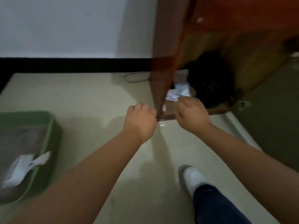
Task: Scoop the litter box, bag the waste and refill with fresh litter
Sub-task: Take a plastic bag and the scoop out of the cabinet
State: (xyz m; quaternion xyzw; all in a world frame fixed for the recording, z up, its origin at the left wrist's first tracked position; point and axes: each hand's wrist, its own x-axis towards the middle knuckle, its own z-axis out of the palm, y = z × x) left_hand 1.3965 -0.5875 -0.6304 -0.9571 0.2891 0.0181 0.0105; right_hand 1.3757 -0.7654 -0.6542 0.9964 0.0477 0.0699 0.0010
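Note:
The green litter box (53, 135) stands on the floor at the left, with grey litter in it. A white slotted scoop (24, 165) lies in the litter, its handle leaning on the right wall. Both my arms stretch forward to the foot of a wooden desk panel (163, 75). My left hand (140, 122) is just left of the panel, fingers curled, with nothing seen in it. My right hand (191, 114) is just right of it, fingers curled beside crumpled white paper (178, 92). Whether it pinches the paper is hidden. A black bag (210, 84) sits under the desk.
A cardboard piece (169, 108) lies at the panel's foot between my hands. A thin cable (135, 77) loops on the pale tiled floor near the black skirting. My white shoe (193, 177) and dark trouser leg are at lower right. The view is blurred.

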